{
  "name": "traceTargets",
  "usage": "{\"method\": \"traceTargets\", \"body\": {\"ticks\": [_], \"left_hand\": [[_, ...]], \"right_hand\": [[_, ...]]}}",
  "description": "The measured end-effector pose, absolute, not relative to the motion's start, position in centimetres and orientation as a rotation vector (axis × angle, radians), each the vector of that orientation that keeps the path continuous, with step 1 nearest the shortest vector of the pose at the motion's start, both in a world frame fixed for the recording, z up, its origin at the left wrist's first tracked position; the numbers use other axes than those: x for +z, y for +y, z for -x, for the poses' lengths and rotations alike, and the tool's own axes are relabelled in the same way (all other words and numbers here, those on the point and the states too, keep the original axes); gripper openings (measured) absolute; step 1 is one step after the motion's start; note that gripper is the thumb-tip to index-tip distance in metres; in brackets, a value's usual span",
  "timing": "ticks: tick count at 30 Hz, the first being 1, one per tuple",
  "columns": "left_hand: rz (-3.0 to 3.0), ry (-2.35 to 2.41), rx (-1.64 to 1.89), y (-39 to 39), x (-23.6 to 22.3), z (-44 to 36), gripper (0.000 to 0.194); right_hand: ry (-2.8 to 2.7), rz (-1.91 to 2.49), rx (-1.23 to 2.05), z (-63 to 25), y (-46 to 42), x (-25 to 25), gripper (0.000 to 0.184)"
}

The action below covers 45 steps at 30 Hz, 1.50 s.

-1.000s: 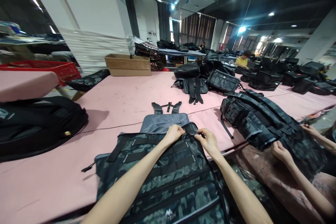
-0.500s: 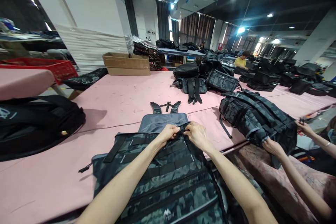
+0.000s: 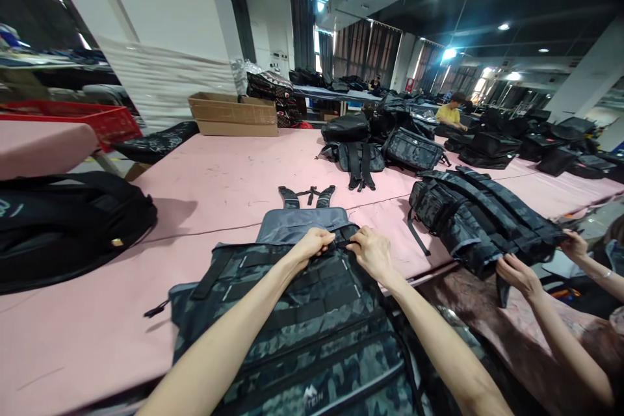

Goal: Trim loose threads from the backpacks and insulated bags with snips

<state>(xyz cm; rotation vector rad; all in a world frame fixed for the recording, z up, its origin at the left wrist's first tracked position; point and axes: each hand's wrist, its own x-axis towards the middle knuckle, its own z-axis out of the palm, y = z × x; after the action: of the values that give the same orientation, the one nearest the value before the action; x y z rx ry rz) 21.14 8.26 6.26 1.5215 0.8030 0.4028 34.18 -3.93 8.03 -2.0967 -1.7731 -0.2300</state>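
A dark camouflage backpack [image 3: 292,318] lies in front of me on the pink-covered table, its open grey flap and shoulder straps [image 3: 322,197] pointing away. My left hand [image 3: 314,244] pinches the edge at the top of the pack. Close to its right, my right hand [image 3: 370,251] has its fingers closed on the same edge, at a black strip there. A short dark stretch of fabric shows between both hands. Whether it is a zipper or webbing I cannot make out. A loose zipper pull [image 3: 156,310] sticks out on the pack's left side.
On the right, a co-worker's hands [image 3: 521,274] hold another camouflage backpack [image 3: 482,218]. A black bag [image 3: 73,227] lies at the left. Several bags [image 3: 361,156] are piled farther back, near a cardboard box [image 3: 234,116]. The pink table [image 3: 234,169] spreads beneath them.
My right hand has shifted slightly right and down along the edge; my left stays about where it was. The co-worker's hands and backpack have moved a little to the right.
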Motion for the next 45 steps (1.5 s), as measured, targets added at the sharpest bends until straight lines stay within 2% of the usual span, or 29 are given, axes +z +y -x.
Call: {"method": "traceTargets", "body": {"ticks": [23,28,32,37,39,42,45], "left_hand": [[-1.593,0.804,0.445,8.1,6.0,-21.4,0.049],[-1.706,0.931,0.592,9.2,5.6,-21.1,0.045],[-1.894,1.087,0.826,10.3,5.9,-20.4,0.037],[-2.212,1.047,0.787,9.4,5.8,-20.3,0.013],[-2.339,1.009,0.785,8.9,5.7,-20.3,0.016],[-2.710,0.838,0.792,8.8,5.7,-20.3,0.032],[-2.974,0.631,0.777,9.1,5.7,-20.4,0.021]], "right_hand": [[-1.774,2.182,-0.133,-34.1,-3.2,7.8,0.014],[-1.770,2.234,-0.160,-33.9,-3.2,7.9,0.014],[-1.727,2.228,-0.180,-34.2,-3.5,7.8,0.015],[-1.712,2.262,-0.167,-34.2,-3.4,8.0,0.017],[-1.713,2.272,-0.166,-34.2,-3.3,8.0,0.017],[-1.720,2.273,-0.173,-34.1,-3.3,8.0,0.016],[-1.730,2.268,-0.174,-34.1,-3.4,7.9,0.016]]}}
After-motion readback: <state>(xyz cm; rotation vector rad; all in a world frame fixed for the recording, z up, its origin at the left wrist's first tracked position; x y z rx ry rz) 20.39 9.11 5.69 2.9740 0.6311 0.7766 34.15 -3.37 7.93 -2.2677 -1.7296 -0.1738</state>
